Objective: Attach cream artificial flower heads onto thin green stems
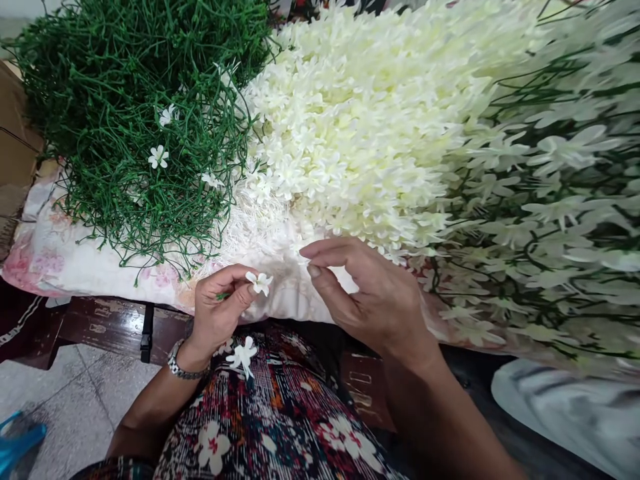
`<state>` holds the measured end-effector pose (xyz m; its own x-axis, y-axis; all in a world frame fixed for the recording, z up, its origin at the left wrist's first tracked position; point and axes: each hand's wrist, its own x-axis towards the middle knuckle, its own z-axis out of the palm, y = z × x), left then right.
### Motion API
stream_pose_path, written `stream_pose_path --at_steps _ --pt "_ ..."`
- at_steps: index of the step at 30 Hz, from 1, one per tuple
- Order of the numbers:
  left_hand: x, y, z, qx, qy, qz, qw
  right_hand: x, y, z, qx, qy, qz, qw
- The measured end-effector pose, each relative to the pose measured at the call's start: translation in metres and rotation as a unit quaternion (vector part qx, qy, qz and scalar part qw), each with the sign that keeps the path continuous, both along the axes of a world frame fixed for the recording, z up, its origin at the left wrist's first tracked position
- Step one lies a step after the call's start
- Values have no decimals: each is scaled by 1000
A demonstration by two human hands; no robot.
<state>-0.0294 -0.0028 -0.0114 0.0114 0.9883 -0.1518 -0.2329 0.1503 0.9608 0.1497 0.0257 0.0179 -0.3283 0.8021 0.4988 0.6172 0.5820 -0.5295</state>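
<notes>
At the far left, part of a brown box (14,143) is seen, and at the near left a blue object (23,440) is cut off by the view above the tiled floor (75,390). The pale, flower-printed cloth (55,260) is covered on its left by a heap of green stems (125,120), on which a few loose blossoms (159,157) are scattered.

Nearer, a white flower (260,283) is pinched between the thumb and forefinger of the left hand (217,307), above the near edge of the cloth; a bit of green is seen within the curled fingers. Below that hand, a second flower (243,357) is seen in front of the patterned garment (260,427). White strands (255,217) are spread beyond the hands.

The thumb and forefinger of the right hand (375,297) are brought nearly together, well apart from the pinched flower; whether something thin is held there cannot be told. Part of the cloth is hidden by this hand. Beyond it, white blossoms (360,133) are heaped, and at the right stemmed flowers (565,173) are blurred.
</notes>
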Motion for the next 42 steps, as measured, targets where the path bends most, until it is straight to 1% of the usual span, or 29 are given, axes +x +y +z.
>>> stream_pose_path --at_steps 3,5,8,11,13,14,17,21,24,28,34,38,42 --pt "-1 -1 -2 13 20 -13 1000 2 0 -5 -1 0 -32 999" --pt "-1 -1 -2 22 33 -18 999 2 -3 -4 -13 4 -35 999" --pt "1 -1 0 65 59 -16 996 -3 -11 4 -36 13 0 999" --pt "3 -1 2 127 85 -13 988 -12 -19 12 -53 22 62 996" --pt "3 -1 4 164 99 -14 981 -18 -21 13 -51 27 89 994" --pt "4 -1 5 180 107 -15 978 -20 -22 12 -47 29 92 994" --pt "3 -1 7 219 153 -24 963 -22 -23 7 -36 24 80 996" --pt "4 -2 10 248 224 -36 942 -20 -26 2 -20 -2 67 998" --pt "4 -3 10 272 257 -37 927 -20 -29 0 -5 -18 54 998" --pt "5 -3 9 286 283 -33 915 -21 -32 -3 7 -22 33 999" --pt "7 -3 9 298 297 -44 906 -22 -33 -6 7 -12 39 999" --pt "9 -3 8 285 282 -54 914 -23 -33 -7 -9 10 42 999" --pt "9 -2 9 264 228 -68 935 -21 -32 -6 -27 41 21 999"
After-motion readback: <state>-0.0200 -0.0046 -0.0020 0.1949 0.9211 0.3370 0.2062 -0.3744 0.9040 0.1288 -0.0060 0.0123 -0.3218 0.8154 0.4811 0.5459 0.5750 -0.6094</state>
